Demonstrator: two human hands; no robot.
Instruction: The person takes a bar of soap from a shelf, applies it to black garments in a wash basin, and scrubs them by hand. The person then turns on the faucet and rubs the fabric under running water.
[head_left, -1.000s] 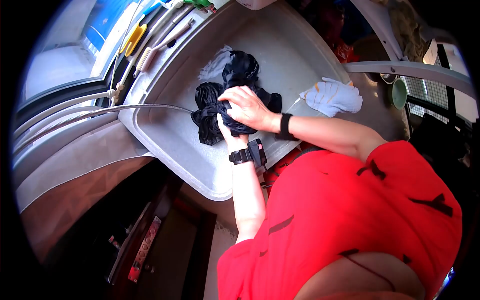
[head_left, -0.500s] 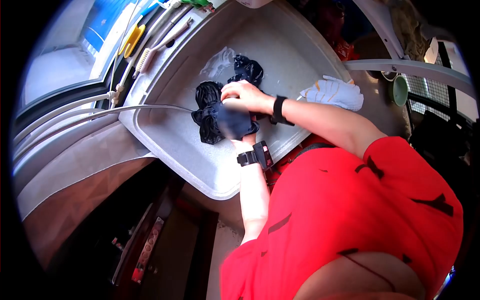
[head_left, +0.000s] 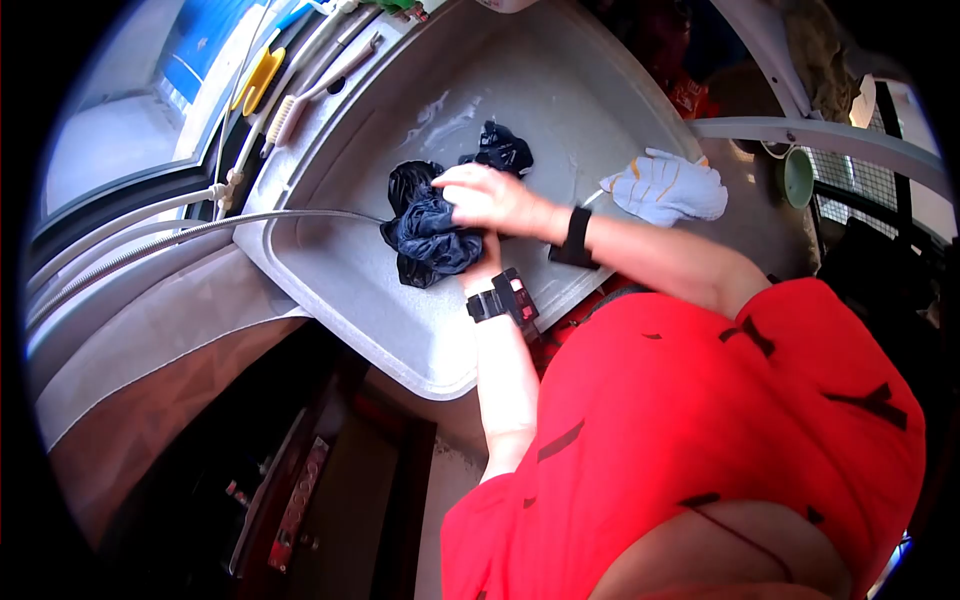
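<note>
A bunched, wet navy cloth [head_left: 438,236] lies in the grey sink [head_left: 350,335], its folds glossy. My left hand [head_left: 484,266] holds it from below at the near side, with most fingers hidden by the fabric. On the cloth's upper right edge is my right hand [head_left: 495,200], fingers curled in and slightly blurred. Darker wet fabric [head_left: 410,182] shows behind the bundle. Another black wet piece [head_left: 504,148] rests on the sink floor just beyond my right hand. I cannot tell whether these pieces are joined.
A metal hose [head_left: 300,213] runs over the left rim to the cloth. White suds [head_left: 430,115] streak the basin. A white glove with orange lines [head_left: 668,187] lies on the right rim. A scrubbing brush [head_left: 285,118] and yellow hook-shaped piece [head_left: 262,78] sit at the left ledge.
The cloth between my hands has gone from a rounded, blurred bulge to a crumpled heap farther left. My right hand has shifted slightly; the suds behind look thinner and more spread.
</note>
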